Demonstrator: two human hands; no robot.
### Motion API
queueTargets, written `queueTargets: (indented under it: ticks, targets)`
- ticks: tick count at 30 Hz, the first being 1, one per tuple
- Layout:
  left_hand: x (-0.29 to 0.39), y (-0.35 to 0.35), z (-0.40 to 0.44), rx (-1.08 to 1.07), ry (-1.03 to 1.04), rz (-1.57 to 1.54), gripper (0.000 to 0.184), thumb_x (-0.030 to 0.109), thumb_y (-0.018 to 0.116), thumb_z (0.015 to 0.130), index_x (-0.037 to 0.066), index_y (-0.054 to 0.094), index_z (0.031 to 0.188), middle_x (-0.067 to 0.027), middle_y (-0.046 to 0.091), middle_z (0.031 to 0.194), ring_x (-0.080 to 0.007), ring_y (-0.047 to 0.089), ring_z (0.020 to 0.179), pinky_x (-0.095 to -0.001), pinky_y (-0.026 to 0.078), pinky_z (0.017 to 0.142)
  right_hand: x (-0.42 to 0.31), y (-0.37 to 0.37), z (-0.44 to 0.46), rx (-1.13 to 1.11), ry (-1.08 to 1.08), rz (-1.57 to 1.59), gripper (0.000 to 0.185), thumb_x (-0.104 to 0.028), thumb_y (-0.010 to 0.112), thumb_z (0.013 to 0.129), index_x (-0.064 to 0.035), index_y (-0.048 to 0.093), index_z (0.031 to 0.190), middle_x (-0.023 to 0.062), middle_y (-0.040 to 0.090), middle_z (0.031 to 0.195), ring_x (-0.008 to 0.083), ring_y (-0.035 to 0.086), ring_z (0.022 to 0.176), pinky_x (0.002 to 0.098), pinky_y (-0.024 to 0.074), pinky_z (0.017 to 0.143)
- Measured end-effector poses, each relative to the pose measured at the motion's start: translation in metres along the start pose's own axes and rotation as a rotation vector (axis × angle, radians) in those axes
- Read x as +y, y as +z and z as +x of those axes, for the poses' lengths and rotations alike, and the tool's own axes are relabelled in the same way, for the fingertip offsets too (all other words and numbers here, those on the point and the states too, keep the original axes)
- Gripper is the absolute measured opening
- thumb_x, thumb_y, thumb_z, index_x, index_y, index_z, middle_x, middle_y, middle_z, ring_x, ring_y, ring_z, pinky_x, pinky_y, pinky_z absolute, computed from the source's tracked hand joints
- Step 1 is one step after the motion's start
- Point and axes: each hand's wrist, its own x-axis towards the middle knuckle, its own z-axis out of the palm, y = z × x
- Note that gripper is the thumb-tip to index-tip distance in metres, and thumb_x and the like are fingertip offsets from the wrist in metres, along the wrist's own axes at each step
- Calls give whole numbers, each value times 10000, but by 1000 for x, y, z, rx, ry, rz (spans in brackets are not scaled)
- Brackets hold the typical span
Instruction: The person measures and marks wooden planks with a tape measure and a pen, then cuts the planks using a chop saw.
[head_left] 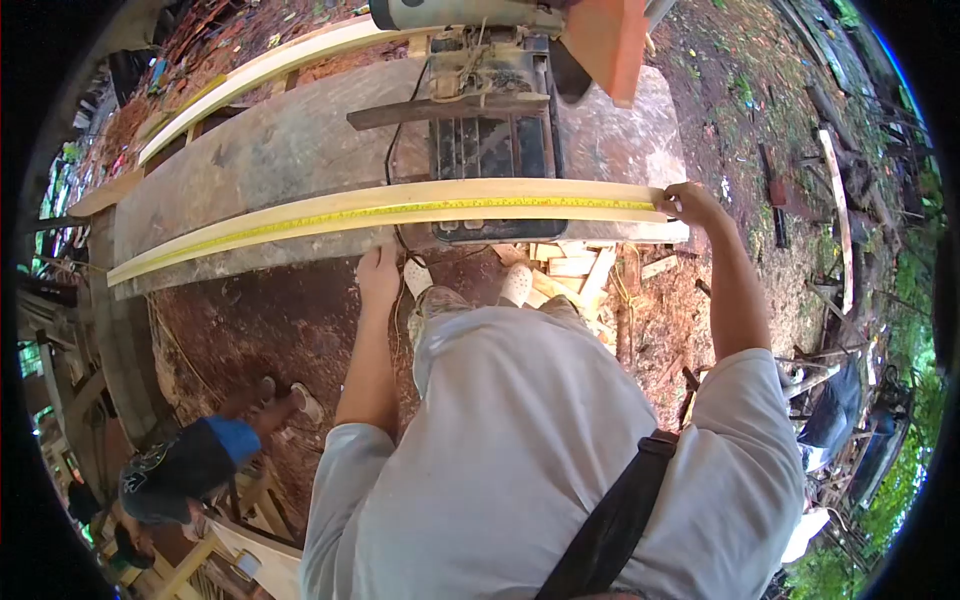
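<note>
A long pale board (500, 190) lies across the worn workbench (290, 130), with a yellow measuring tape (400, 212) stretched along its top. At the right end of the board, my right hand (687, 203) is closed on the tape's end, fingers pinched at the board's edge. My left hand (378, 270) is at the bench's front edge, below the board and not on the tape; its fingers are too small and partly hidden to judge. Behind the board stands a dark saw base (495, 150) with an orange guard (608, 45) above it.
Wood offcuts (572, 268) lie on the ground by my feet. A dark cable (392, 150) crosses the bench. At the lower left a co-worker (190, 465) bends over a wooden frame. Another long board (260, 70) rests behind the bench.
</note>
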Motion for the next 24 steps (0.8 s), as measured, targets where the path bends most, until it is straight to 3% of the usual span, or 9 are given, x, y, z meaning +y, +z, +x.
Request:
queueTargets:
  ticks: [4,6,7,9,13,17,19,22,24]
  targets:
    - [-160,-14,8,-66,-128,449,464,397,579,948,-44,688,1038,-332,664,1063,-497,617,1037,-504,473,898,11,9,7,44,-44,-5,410,-387,740,869,-43,727,1091,195,728,987,349,694,910,436,525,803]
    - [-187,-23,-18,-209,-188,513,441,363,586,933,11,682,1182,-291,688,1022,-478,642,989,-508,498,890,11,10,8,-18,-14,26,417,-386,738,871,-39,720,1101,202,726,1009,350,694,936,428,527,823]
    - [-236,-25,-28,-324,-127,575,384,361,617,909,-3,660,1022,-236,660,895,-400,648,873,-494,497,822,9,11,6,-14,-11,28,417,-386,738,871,-39,720,1101,202,726,1009,350,694,936,428,527,823]
    - [-273,-27,-46,-441,-58,635,377,359,648,885,-17,638,863,-180,632,769,-321,655,758,-480,497,755,7,14,1,75,-11,50,356,-368,713,901,-51,723,1061,171,733,948,301,696,850,415,525,767]
    - [-255,-16,-92,-343,-876,62,196,276,629,924,85,643,886,-89,639,726,-236,639,644,-423,459,502,19,22,8,77,-26,57,363,-360,711,901,-38,717,1067,172,734,950,304,696,859,410,524,775]
    - [-271,-8,-92,-261,-789,19,252,326,607,951,94,640,859,-47,609,704,-173,583,574,-366,441,472,16,19,8,45,11,83,379,-356,714,899,-23,710,1080,180,733,949,310,702,865,407,525,774]
    - [-219,-17,-72,-62,-807,-194,305,352,583,967,77,635,846,-54,618,702,-174,558,527,-350,435,461,14,20,5,47,10,50,386,-356,714,899,-20,707,1088,184,732,948,312,704,861,407,525,772]
    - [-149,-40,-24,241,-675,-701,327,411,578,984,98,617,896,-29,607,736,-158,588,605,-321,459,507,8,17,-6,122,8,111,405,-368,740,879,-22,704,1088,194,729,936,315,701,838,414,523,756]
    - [-129,-60,18,381,-526,-1009,349,450,567,993,110,598,917,-13,595,750,-155,603,671,-321,483,565,-5,9,-24,105,125,90,425,-373,773,853,-23,703,1083,191,726,904,315,697,814,424,513,723]
